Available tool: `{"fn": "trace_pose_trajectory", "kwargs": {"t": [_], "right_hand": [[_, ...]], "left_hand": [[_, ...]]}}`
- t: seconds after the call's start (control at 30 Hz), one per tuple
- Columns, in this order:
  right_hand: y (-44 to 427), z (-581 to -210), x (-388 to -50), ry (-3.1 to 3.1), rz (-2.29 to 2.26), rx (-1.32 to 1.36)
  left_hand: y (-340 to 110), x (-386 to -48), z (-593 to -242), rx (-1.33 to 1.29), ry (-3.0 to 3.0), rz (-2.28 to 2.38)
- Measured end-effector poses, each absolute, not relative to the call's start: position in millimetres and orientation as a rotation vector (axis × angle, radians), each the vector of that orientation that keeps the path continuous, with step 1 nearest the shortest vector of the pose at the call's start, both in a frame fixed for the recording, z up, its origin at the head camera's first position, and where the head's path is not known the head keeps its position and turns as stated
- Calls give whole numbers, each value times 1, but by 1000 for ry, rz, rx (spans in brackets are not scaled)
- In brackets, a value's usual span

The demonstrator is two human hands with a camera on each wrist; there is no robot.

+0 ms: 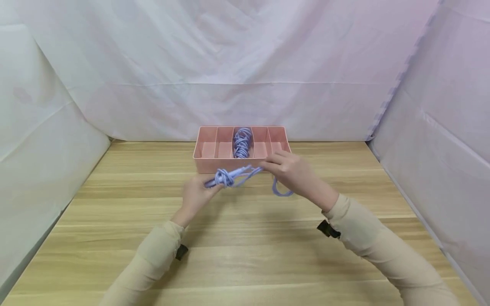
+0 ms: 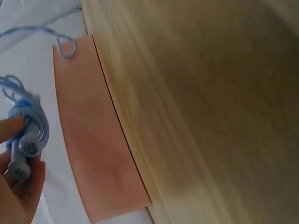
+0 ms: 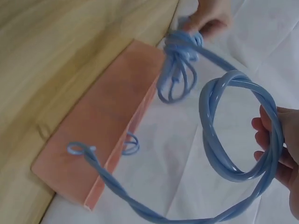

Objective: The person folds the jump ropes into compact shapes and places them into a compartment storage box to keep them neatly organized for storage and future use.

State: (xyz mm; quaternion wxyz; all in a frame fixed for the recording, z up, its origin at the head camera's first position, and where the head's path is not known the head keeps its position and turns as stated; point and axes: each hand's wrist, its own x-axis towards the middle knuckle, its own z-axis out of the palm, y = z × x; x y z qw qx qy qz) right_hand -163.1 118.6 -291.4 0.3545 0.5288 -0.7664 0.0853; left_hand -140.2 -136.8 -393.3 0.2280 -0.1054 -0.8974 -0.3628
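Observation:
A blue jump rope is stretched between the two hands, just in front of a pink box. Its two handles (image 2: 30,143) lie side by side with cord (image 1: 225,177) wound round them. My left hand (image 1: 196,196) grips this bundle, thumb on one side and fingers on the other. Off to the right, my right hand (image 1: 289,172) pinches a twisted loop of the same cord (image 3: 205,112). From that loop a doubled cord (image 3: 126,196) hangs and ends in a small free bend. In the right wrist view the left hand (image 3: 212,18) shows beyond the loop.
The pink box (image 1: 214,165) with several compartments stands at the table's back, by a white cloth wall (image 1: 229,63). A bundle of blue cord (image 1: 242,142) lies in its middle compartment. Wooden tabletop (image 1: 237,246) spreads beneath both forearms.

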Motion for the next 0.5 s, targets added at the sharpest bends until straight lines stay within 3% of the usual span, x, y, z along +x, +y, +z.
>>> {"fn": "trace_pose_trajectory", "kwargs": {"t": [0.3,0.5], "right_hand": [[118,-280,-178,-1856,175,1421],[115,-279,-185,-1823,151,1466]], "left_hand": [[-116,-124,-375,-640,-2718,-826],[-109,-118,-370,-741,-2764,-926]]}}
